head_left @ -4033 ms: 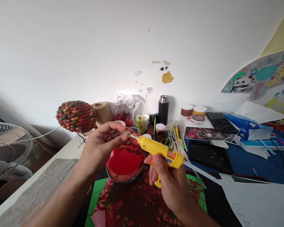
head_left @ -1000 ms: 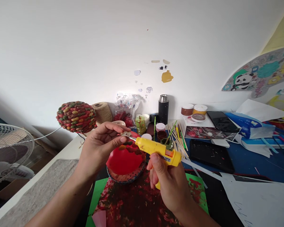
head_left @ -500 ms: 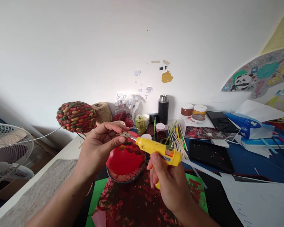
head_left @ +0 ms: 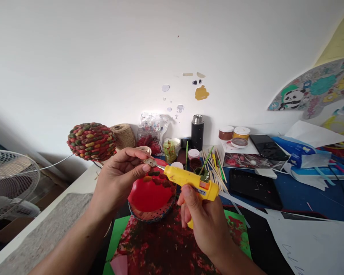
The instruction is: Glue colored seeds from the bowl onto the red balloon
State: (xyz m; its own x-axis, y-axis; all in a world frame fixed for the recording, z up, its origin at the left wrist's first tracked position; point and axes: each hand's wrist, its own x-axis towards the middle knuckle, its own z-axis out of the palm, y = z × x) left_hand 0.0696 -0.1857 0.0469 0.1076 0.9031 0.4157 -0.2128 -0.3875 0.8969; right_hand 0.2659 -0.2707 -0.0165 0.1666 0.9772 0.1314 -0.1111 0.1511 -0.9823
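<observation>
Between thumb and fingers, my left hand [head_left: 119, 175] pinches a small pale, shell-like piece [head_left: 150, 162] with dark specks. My right hand [head_left: 202, 214] is wrapped round a yellow hot glue gun [head_left: 186, 177], whose metal nozzle meets or nearly meets the piece. Behind and below them a red balloon [head_left: 150, 194] rests in a woven basket [head_left: 151, 217], with brown and dark oval pieces stuck on its upper part. Under the basket lies a paint-stained sheet [head_left: 172, 244] in dark red and green.
A ball covered in coloured pieces [head_left: 91, 141] and a twine spool [head_left: 123, 136] stand at left, near a fan [head_left: 10, 187]. Along the wall are a black thermos [head_left: 197, 132], paint jars [head_left: 226, 133] and wooden sticks [head_left: 215, 172]. A phone [head_left: 268, 147] and black tray [head_left: 255, 188] lie right.
The pale piece has tilted slightly in my left fingers, showing more of its speckled face. My hands and the glue gun stay almost in place.
</observation>
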